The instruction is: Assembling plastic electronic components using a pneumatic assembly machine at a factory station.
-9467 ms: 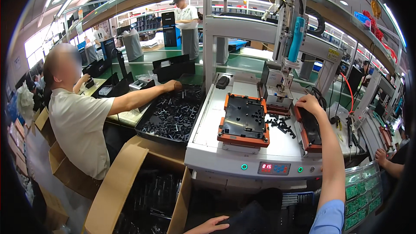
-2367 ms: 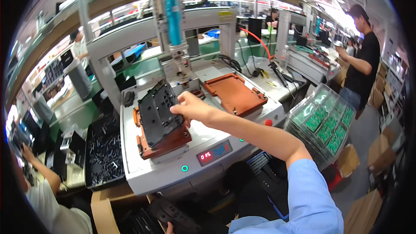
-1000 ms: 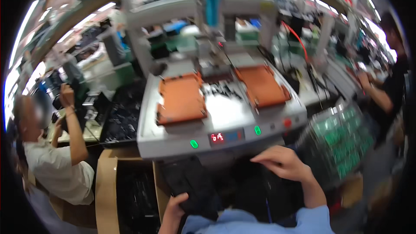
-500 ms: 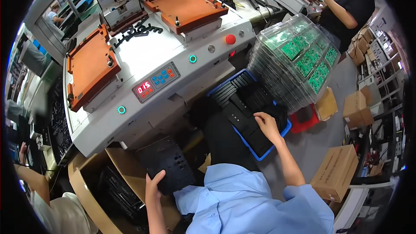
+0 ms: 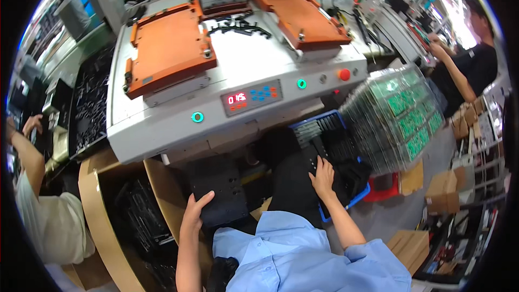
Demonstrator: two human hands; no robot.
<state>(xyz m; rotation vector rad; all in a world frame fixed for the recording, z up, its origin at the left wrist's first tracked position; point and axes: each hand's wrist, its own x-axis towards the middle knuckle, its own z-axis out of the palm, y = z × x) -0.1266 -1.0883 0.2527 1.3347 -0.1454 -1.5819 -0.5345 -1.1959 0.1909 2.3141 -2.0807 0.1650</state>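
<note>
My left hand (image 5: 195,212) grips the near-left edge of a flat black panel (image 5: 219,190) with a few holes, its thumb lying on top. The panel is held just above my lap, beside an open cardboard box. To the right, my right hand (image 5: 323,177) has its fingers stretched out over a black part (image 5: 315,152) with small light dots, at the left side of a blue crate (image 5: 365,192). The fingertips appear to rest on that part; the contact is not clear. More black pieces fill the crate.
Ahead stands a white machine (image 5: 162,130) with two orange fixtures (image 5: 173,43), (image 5: 305,20) and loose black parts (image 5: 240,26). Stacked clear trays (image 5: 367,124) hold green circuit boards. Black pieces lie in the cardboard box (image 5: 165,194). People work at left (image 5: 51,211) and right (image 5: 465,70).
The view has swung left, so the machine appears further right. My right hand has shifted onto the dotted black part, fingers straighter. The left hand keeps its black panel, now turned more upright in view.
</note>
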